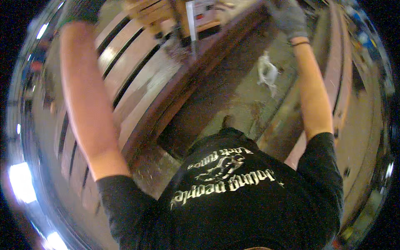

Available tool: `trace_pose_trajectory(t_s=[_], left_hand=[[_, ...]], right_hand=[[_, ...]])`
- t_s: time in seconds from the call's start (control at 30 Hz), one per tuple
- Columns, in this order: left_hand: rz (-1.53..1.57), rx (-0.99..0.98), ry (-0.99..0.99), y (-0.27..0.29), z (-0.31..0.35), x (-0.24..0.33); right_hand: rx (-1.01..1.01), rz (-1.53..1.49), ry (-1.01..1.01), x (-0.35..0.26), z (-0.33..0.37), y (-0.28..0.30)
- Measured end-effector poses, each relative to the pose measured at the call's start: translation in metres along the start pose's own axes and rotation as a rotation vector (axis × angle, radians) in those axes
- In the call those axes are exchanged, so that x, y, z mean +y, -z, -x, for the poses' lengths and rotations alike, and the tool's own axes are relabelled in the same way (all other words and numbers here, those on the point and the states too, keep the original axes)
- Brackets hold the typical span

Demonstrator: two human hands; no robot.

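My left arm stretches up the left side, and my left hand (80,10) wears a dark glove at the upper edge. Its fingers are out of the picture, so what it holds, if anything, is hidden. Over on the right, my right hand (288,18) is in a grey glove, blurred and partly cut off by the top edge. It is nearest the far end of a long reddish-brown beam (179,89); whether it touches the beam I cannot tell.
Pale slats (139,68) with dark gaps lie left of the beam. Wooden crate-like pieces (154,12) and a white upright strip (192,23) stand at the top. A crumpled white scrap (268,74) lies on the floor. Another long rail (336,62) runs along the right.
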State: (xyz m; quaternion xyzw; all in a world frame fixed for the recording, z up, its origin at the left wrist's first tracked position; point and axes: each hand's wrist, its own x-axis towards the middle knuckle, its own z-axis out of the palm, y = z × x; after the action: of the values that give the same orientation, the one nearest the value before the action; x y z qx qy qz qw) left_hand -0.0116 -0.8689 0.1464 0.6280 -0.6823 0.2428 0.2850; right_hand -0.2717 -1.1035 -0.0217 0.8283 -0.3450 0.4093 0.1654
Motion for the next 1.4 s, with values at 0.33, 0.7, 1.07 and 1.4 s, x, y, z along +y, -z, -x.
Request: trace_pose_trajectory(t_s=[0.33,0.7,1.07,1.4], left_hand=[[-0.436,-0.522,-0.070,-0.028,0.022,-0.066],[-0.574,-0.314,-0.187,-0.043,0.022,-0.096],[-0.506,-0.230,-0.020,-0.036,-0.029,-0.037],[-0.396,-0.165,0.018,-0.081,-0.048,-0.001]], right_hand=[[0.017,-0.141,-0.617,-0.049,0.239,0.111],[0.096,0.212,-1.222,0.021,0.430,0.282],[0.033,0.540,-1.649,0.083,0.495,0.376],[0.354,-0.425,-1.459,0.032,0.461,0.369]])
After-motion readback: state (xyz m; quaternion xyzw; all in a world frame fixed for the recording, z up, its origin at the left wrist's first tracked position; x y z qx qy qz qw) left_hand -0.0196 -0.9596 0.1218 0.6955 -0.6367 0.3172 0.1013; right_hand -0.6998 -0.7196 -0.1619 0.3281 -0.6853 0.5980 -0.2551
